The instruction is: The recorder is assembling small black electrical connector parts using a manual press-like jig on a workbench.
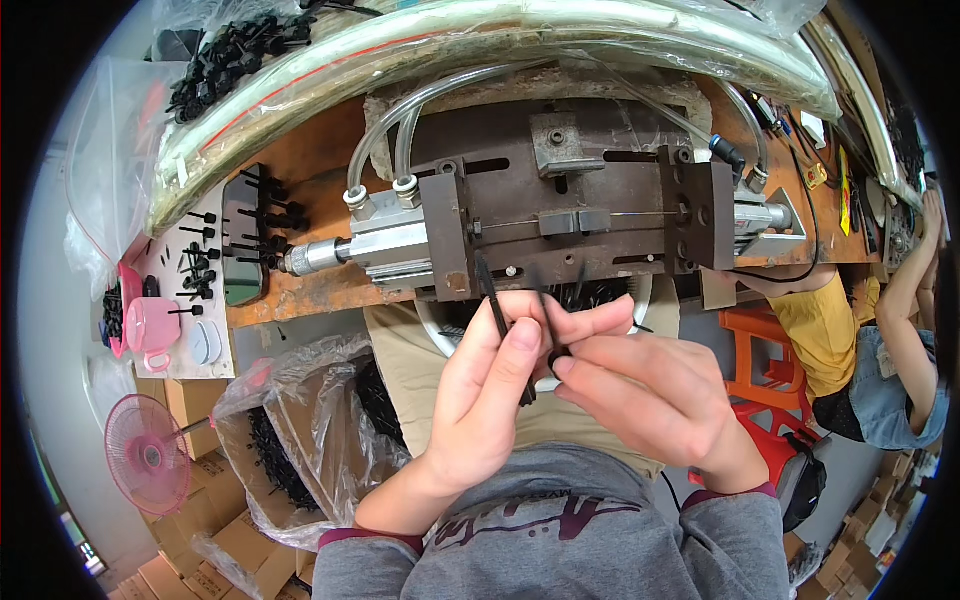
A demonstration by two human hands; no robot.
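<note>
My left hand (490, 375) is closed around a thin black rod (497, 305), its thumb pressed along it and the narrow end pointing away from me. Between the thumb and fingers of my right hand (655, 395) is a black stick (549, 325) with a thicker round end; its far tip is blurred. Both hands are close together above my lap, just in front of a brown metal fixture (510, 220). Small grey blocks (575, 222) sit at the fixture's middle on a thin rod. A white-rimmed container (432, 325) with black pieces shows partly behind my hands.
Metal cylinders (392, 248) with clear hoses (385, 125) flank the fixture on the wooden bench (330, 190). Left are black parts (200, 270), a pink cup (153, 325), a fan (148, 453) and a plastic-lined box (325, 420). A person (880, 350) works at right near stools (755, 360).
</note>
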